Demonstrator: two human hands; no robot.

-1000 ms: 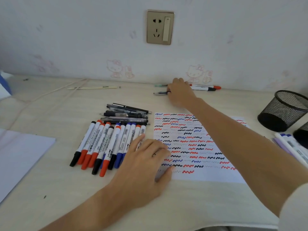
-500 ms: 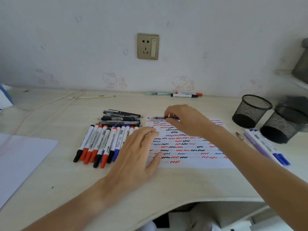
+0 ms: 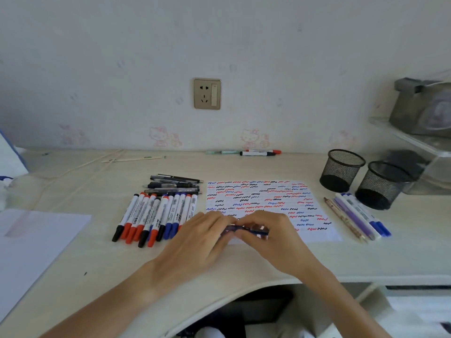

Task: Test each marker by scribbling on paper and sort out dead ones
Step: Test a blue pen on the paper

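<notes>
Both hands [image 3: 244, 236] on pen [image 3: 246, 230] at paper's [image 3: 268, 198] near edge

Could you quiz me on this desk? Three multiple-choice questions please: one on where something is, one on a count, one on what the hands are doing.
1. Where do the mesh pen cups stand?
A. right of the scribbled paper
B. left of the marker row
C. on the paper

2. How many mesh pen cups are there?
A. one
B. two
C. four

3. What are the two hands doing?
A. lying flat on the desk
B. both holding one pen
C. each holding a different marker

Answers: 1 A, the mesh pen cups stand beyond the right edge of the scribbled paper. 2 B, two stand side by side. 3 B, the left hand and right hand both grip a dark blue pen over the paper's near edge.
</notes>
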